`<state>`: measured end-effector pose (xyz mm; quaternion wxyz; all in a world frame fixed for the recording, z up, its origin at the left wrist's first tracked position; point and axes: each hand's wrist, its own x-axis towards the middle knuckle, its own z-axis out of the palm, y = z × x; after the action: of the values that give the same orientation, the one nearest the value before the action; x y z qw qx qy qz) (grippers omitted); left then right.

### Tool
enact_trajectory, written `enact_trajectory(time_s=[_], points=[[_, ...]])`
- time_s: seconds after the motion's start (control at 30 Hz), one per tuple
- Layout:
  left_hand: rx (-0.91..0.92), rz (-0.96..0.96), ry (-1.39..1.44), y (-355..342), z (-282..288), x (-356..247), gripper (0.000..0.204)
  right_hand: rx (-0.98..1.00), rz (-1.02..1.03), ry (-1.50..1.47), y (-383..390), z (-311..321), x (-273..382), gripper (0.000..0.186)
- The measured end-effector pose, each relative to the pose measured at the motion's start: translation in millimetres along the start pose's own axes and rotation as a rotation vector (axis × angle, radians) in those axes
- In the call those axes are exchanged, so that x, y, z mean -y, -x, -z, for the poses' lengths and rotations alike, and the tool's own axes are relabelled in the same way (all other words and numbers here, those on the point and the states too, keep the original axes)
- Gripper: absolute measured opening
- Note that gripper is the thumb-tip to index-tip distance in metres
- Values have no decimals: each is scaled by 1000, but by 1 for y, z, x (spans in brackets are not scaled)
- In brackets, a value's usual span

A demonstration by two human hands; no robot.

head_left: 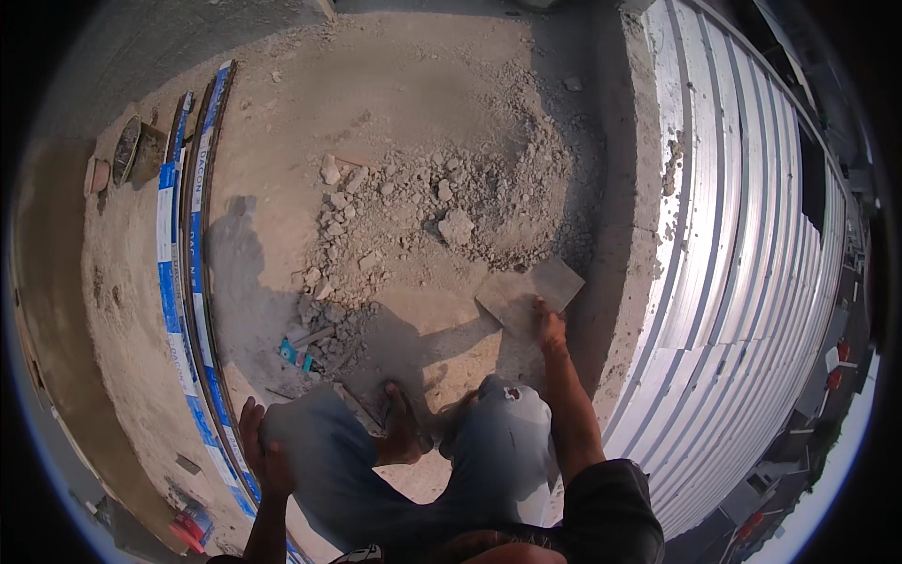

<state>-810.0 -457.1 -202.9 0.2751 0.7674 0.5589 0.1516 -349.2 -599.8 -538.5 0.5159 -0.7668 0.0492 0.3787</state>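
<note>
My right hand (551,324) grips the near edge of a flat grey square slab (531,289), which lies tilted against the edge of the rubble. My left hand (265,456) is beside my left knee (315,428), its fingers loosely apart with nothing visible in them. I squat with a bare foot (404,428) showing between my legs. In front of me spreads a heap of broken grey rubble and dust (442,207). A small turquoise object (293,352) lies among the chunks at its near left.
Long blue-and-white wrapped strips (195,244) run along my left, with a dirty bucket (127,155) beyond them and a red object (191,531) lower down. A concrete ledge (625,160) borders my right, beside corrugated metal sheeting (723,282). A grey wall (141,47) stands at the back.
</note>
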Motion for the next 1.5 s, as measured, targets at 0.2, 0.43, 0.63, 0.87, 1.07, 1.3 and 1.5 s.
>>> enact_trajectory(time_s=[0.2,0.43,0.63,0.87,1.07,1.3,1.5], points=[[-218,-27,174,0,-28,24,56,171,29,161,-70,-9,51,29],[-163,-65,243,-1,-17,25,57,382,150,92,-80,-39,63,15],[-158,-2,374,-5,-14,18,59,450,284,171,-75,-67,70,16],[-247,70,420,40,11,20,59,658,370,289,-71,-114,74,19],[-386,180,414,96,21,26,59,773,179,231,-40,-185,44,26],[-652,367,392,182,19,22,60,787,218,302,16,-242,48,23],[-826,492,289,239,8,12,63,921,237,381,47,-296,31,26]])
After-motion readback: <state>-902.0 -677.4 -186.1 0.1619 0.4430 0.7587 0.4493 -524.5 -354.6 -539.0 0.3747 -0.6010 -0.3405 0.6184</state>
